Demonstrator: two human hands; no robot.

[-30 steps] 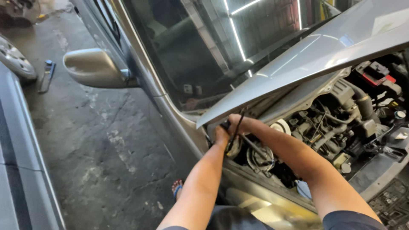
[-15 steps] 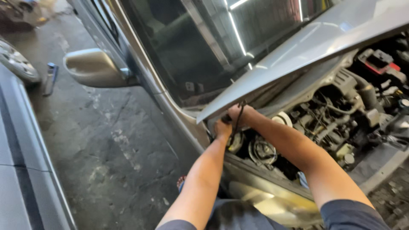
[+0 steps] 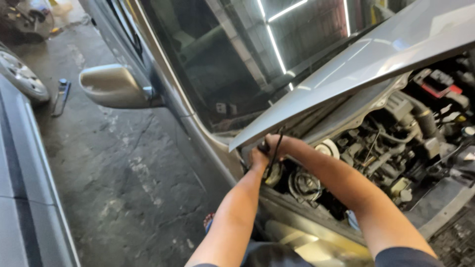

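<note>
- Two hands meet at frame centre, under the rear corner of the raised silver hood [image 3: 376,59], at the near edge of the engine bay [image 3: 396,148].
- Left hand [image 3: 259,159]: fingers curled, closed around a thin black cable [image 3: 275,148] that runs up from the bay toward the hood edge. Forearm comes up from bottom centre.
- Right hand [image 3: 282,144]: just above and touching the left, partly tucked under the hood edge. Grip looks closed near the same cable, but what it holds I cannot tell; fingers are hidden. Forearm crosses from lower right.
- Cable sits between the two hands, just right of the windshield's [image 3: 232,64] lower corner.
- Round white cap [image 3: 326,148] just right of the right wrist; round dark part [image 3: 304,184] below the forearm.
- Hoses and a red-topped box [image 3: 438,84] fill the right of the frame, under the hood.
- Silver side mirror [image 3: 116,86] upper left, well apart from the hands.
- Stained concrete floor [image 3: 123,188] lower left; neighbouring car's wheel [image 3: 22,74] at far left edge, small tool [image 3: 60,94] lying beside it.
</note>
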